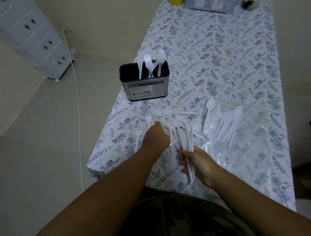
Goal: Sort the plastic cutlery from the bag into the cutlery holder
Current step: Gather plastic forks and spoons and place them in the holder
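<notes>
A black and steel cutlery holder (144,84) stands near the table's left edge, with a white knife, forks and a spoon upright in it. Loose white plastic cutlery (170,116) lies in a heap in front of it. My right hand (196,165) grips a bundle of white forks (183,134) by their handles, tines pointing away. My left hand (157,136) reaches into the heap, fingers down on the pieces; what its fingertips touch is hidden. A clear plastic bag (239,134) with several white spoons inside lies to the right.
The table (218,50) has a floral cloth. A yellow object (175,1), a box (210,5) and a dark object (249,4) sit at its far end. Left of the table are the floor, a white cable (76,87) and a white drawer unit (33,38).
</notes>
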Available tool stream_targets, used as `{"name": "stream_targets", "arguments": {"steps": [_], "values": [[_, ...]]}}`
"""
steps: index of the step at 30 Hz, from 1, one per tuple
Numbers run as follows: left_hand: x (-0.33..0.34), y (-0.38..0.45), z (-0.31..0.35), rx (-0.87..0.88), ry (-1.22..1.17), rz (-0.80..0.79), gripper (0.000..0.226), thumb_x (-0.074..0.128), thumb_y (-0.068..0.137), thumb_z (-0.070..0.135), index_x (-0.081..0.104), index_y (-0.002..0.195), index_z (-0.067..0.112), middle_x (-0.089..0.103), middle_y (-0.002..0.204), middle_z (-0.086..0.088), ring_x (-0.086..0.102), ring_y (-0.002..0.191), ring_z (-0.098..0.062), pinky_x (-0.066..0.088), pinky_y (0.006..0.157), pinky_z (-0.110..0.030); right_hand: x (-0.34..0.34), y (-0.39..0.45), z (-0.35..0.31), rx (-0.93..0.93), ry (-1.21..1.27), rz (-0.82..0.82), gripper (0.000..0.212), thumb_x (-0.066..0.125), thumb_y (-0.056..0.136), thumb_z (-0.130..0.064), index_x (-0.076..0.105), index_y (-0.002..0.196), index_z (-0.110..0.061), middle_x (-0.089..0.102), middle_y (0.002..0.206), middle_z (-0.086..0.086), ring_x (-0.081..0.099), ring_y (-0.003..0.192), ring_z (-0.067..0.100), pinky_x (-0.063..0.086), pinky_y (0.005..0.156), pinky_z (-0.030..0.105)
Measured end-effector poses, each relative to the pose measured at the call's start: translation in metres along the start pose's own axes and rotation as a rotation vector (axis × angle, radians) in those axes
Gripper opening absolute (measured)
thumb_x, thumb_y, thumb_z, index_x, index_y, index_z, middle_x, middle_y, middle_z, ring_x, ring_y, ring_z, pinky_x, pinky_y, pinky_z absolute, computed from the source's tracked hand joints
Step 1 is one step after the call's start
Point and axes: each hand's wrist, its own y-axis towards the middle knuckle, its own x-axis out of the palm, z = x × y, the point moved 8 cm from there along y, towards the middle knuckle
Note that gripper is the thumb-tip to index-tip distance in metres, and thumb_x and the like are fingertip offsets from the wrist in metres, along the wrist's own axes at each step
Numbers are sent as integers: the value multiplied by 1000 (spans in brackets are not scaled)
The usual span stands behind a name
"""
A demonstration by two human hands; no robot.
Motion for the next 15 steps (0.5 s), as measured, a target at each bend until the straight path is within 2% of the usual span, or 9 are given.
{"name": "stream_targets", "arguments": {"steps": [4, 7, 10, 15], "values": [[12, -6, 14, 21, -101, -14, 40, 58, 91, 46, 48, 109, 12, 56, 96, -2, 59, 87, -23, 43, 65, -32, -1, 0, -1, -8, 21, 18, 8, 56, 101, -15, 63, 99, -11, 61, 75, 8, 57, 66, 22, 47, 59, 35], [11, -4, 14, 3, -91, -17, 40, 62, 90, 41, 47, 111, 10, 56, 98, -4, 58, 87, -22, 45, 66, -31, -2, 0, -2, -10, 20, 14, 9, 55, 101, -14, 63, 99, -12, 61, 77, 10, 58, 71, 24, 47, 59, 35], [3, -6, -3, -21, -93, -20, 28, 57, 91, 27, 46, 110, 11, 58, 99, -7, 55, 81, -18, 37, 56, -27, -5, 0, -2, -4, 34, 9, 13, 52, 101, -10, 64, 99, -14, 60, 77, 9, 56, 72, 24, 46, 59, 35], [-14, -18, -39, -75, -100, 89, 26, 55, 91, 18, 42, 111, 9, 55, 86, -2, 53, 70, -14, 36, 50, -26, -8, 4, 2, 13, 42, 22, 13, 53, 100, -11, 66, 103, -13, 61, 79, 10, 57, 68, 23, 47, 59, 34]]}}
